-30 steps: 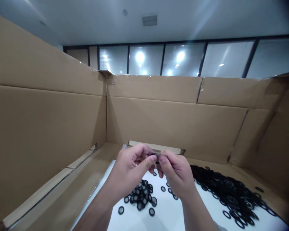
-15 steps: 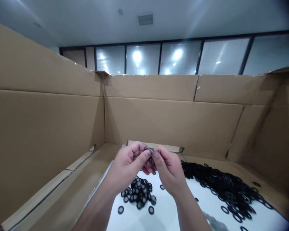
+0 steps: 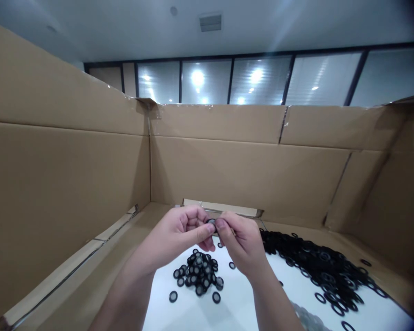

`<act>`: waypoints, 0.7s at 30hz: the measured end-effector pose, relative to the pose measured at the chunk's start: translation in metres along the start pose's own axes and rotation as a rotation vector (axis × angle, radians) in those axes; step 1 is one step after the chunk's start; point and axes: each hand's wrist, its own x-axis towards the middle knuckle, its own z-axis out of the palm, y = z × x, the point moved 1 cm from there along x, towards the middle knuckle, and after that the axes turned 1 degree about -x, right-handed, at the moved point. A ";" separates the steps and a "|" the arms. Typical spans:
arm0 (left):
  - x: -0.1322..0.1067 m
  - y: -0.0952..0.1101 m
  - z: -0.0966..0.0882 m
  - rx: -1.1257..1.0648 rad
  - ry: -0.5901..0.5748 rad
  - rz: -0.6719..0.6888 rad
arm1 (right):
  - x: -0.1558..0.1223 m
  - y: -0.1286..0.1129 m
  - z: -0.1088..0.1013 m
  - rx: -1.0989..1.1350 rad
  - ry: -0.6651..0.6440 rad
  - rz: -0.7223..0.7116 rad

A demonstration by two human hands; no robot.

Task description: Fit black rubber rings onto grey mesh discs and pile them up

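Between my two hands is a small black ring with a pale disc in its middle (image 3: pixel 211 222). My left hand (image 3: pixel 182 230) pinches its left side between thumb and fingers. My right hand (image 3: pixel 243 239) grips the right side, with the thumb on top. Fingertips cover part of the ring. Below the hands lies a heap of black rings with pale discs in them (image 3: pixel 199 274) on a white surface (image 3: pixel 182 317). To the right spreads a large pile of black rings (image 3: pixel 317 264). Translucent discs (image 3: pixel 308 317) show partly behind my right forearm.
Cardboard walls (image 3: pixel 227 174) stand at the back and on both sides. A cardboard ledge (image 3: pixel 69 271) runs along the left. Single ringed discs (image 3: pixel 216 297) lie near the heap, and a loose black ring (image 3: pixel 347 326) is at the lower right.
My hands have shifted slightly left and down. The ring has tilted and more of its black edge shows between my fingertips. The piles look the same.
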 end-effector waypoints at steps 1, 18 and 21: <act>0.001 -0.001 0.002 -0.019 0.007 0.014 | -0.001 0.000 0.002 0.005 0.033 0.006; 0.007 -0.010 0.018 -0.135 -0.063 0.093 | -0.003 -0.001 -0.010 0.170 -0.039 0.048; 0.005 -0.008 0.018 -0.105 -0.042 0.075 | -0.004 0.003 -0.007 0.238 -0.046 0.057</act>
